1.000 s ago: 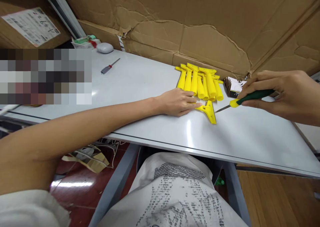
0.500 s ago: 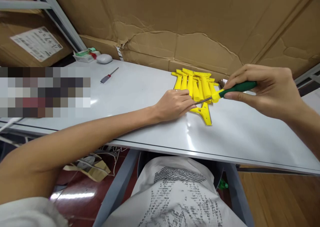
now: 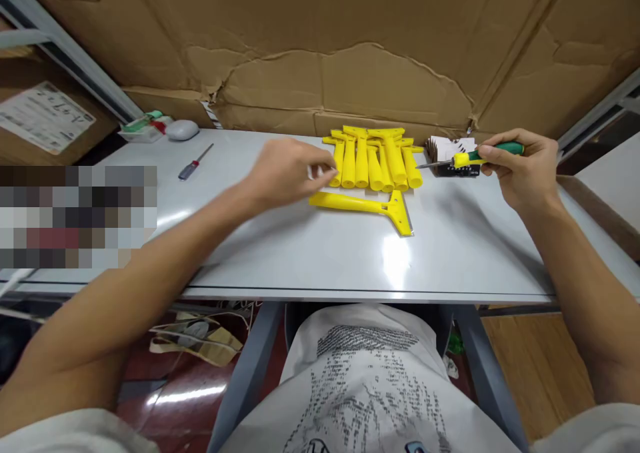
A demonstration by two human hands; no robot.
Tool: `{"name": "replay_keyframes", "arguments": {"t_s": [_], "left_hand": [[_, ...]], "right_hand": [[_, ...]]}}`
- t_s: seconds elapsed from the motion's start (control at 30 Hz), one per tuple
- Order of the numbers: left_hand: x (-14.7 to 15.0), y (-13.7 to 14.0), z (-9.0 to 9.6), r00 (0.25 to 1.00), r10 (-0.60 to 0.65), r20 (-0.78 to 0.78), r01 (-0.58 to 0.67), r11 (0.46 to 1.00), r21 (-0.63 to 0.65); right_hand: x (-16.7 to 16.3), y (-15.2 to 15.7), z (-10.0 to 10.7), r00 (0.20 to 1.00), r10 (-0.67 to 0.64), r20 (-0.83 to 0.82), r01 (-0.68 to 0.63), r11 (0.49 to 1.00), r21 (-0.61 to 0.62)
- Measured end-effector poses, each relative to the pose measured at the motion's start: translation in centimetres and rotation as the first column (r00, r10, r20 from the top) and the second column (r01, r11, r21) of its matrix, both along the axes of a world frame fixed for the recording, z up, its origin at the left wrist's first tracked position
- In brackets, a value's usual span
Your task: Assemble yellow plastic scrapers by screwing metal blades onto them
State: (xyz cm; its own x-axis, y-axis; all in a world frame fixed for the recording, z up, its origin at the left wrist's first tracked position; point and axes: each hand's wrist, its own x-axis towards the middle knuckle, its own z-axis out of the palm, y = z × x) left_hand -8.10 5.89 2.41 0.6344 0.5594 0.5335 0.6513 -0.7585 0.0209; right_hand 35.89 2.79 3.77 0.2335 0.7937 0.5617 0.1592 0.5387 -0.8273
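Note:
My right hand (image 3: 525, 166) grips a screwdriver (image 3: 503, 152) with a green and yellow handle. Its metal shaft points left, in front of a white and black box (image 3: 453, 156). A yellow scraper (image 3: 350, 203) lies alone on the table, handle to the left and its wide blade head to the right. My left hand (image 3: 290, 172) hovers just above and left of that handle, fingers loosely curled and slightly blurred; I see nothing held in it. Behind the scraper, several more yellow scrapers (image 3: 361, 163) lie side by side, handle ends toward me.
The white table (image 3: 280, 253) has a cardboard wall (image 3: 270, 86) behind it. Farther left lie a second screwdriver (image 3: 195, 163), a pale computer mouse (image 3: 182, 130) and a small tray (image 3: 143, 132). A labelled carton (image 3: 50, 116) stands at the left.
My left hand has let go of the scraper and moved left. My right hand has drawn the screwdriver away from the scraper, to the right. The view has shifted, showing the box behind the screwdriver.

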Motion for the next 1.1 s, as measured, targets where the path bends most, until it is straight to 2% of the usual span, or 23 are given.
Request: {"name": "replay_keyframes", "arguments": {"t_s": [0.1, 0.17, 0.23, 0.3, 0.4, 0.43, 0.5, 0.53, 0.6, 0.67, 0.73, 0.83, 0.9, 0.93, 1.0, 1.03, 1.1], "left_hand": [[-4.0, 3.1, 0.6, 0.973, 0.161, -0.166, -0.175, 0.982, -0.073], [-5.8, 5.0, 0.0, 0.956, 0.206, -0.207, -0.227, 0.97, -0.082], [-6.6, 6.4, -1.1, 0.953, 0.188, -0.236, -0.222, 0.966, -0.129], [-6.7, 7.0, -1.9, 0.954, 0.176, -0.241, -0.217, 0.964, -0.154], [-5.6, 6.6, -1.7, 0.968, 0.182, -0.173, -0.199, 0.976, -0.092], [-4.9, 5.9, -1.3, 0.978, 0.166, -0.125, -0.175, 0.983, -0.06], [-3.1, 4.1, -0.6, 0.995, 0.093, -0.02, -0.093, 0.996, -0.008], [-2.0, 2.9, -0.4, 0.999, 0.008, 0.053, -0.006, 1.0, -0.027], [0.2, 0.5, -0.5, 0.988, -0.153, 0.038, 0.155, 0.984, -0.091], [2.1, -1.5, -1.2, 0.98, -0.182, -0.082, 0.174, 0.98, -0.091], [3.3, -2.6, -2.2, 0.97, -0.153, -0.189, 0.137, 0.986, -0.096], [3.5, -2.6, -3.2, 0.966, -0.145, -0.215, 0.117, 0.984, -0.137], [3.1, -2.1, -3.2, 0.972, -0.176, -0.157, 0.152, 0.976, -0.159], [2.9, -1.9, -3.1, 0.973, -0.196, -0.122, 0.175, 0.971, -0.166], [2.7, -1.6, -2.7, 0.971, -0.233, -0.057, 0.22, 0.958, -0.183], [2.6, -1.5, -2.5, 0.969, -0.245, -0.03, 0.235, 0.952, -0.197], [2.6, -1.5, -2.3, 0.968, -0.252, 0.013, 0.249, 0.944, -0.217]], "right_hand": [[0.0, -1.1, 0.6, 0.989, -0.089, 0.119, 0.096, 0.994, -0.059], [0.5, -1.5, 1.0, 0.98, -0.098, 0.175, 0.13, 0.974, -0.186], [0.9, -1.4, 0.9, 0.976, -0.063, 0.21, 0.136, 0.924, -0.357], [1.2, -1.1, 0.3, 0.962, -0.007, 0.274, 0.149, 0.851, -0.503], [1.3, -0.6, -1.0, 0.935, 0.093, 0.341, 0.147, 0.777, -0.612], [1.2, -0.5, -1.4, 0.926, 0.117, 0.36, 0.142, 0.774, -0.617], [1.1, -0.3, -2.0, 0.879, 0.145, 0.454, 0.163, 0.804, -0.572], [1.0, -0.2, -2.3, 0.835, 0.146, 0.53, 0.188, 0.83, -0.525], [0.8, 0.0, -2.7, 0.725, 0.136, 0.676, 0.236, 0.873, -0.428], [0.6, 0.2, -3.2, 0.639, 0.144, 0.756, 0.252, 0.889, -0.382], [0.3, 0.3, -3.8, 0.581, 0.162, 0.798, 0.25, 0.898, -0.363], [0.1, 0.4, -4.4, 0.516, 0.1, 0.851, 0.257, 0.929, -0.266], [-0.1, 0.2, -4.4, 0.52, -0.045, 0.853, 0.283, 0.951, -0.123], [-0.3, 0.0, -4.2, 0.55, -0.127, 0.825, 0.292, 0.955, -0.047], [-1.2, -0.8, -3.7, 0.664, -0.202, 0.72, 0.268, 0.963, 0.022], [-1.8, -1.3, -3.4, 0.734, -0.15, 0.663, 0.216, 0.976, -0.017], [-3.3, -2.4, -2.8, 0.836, 0.098, 0.539, 0.023, 0.977, -0.212]]}}
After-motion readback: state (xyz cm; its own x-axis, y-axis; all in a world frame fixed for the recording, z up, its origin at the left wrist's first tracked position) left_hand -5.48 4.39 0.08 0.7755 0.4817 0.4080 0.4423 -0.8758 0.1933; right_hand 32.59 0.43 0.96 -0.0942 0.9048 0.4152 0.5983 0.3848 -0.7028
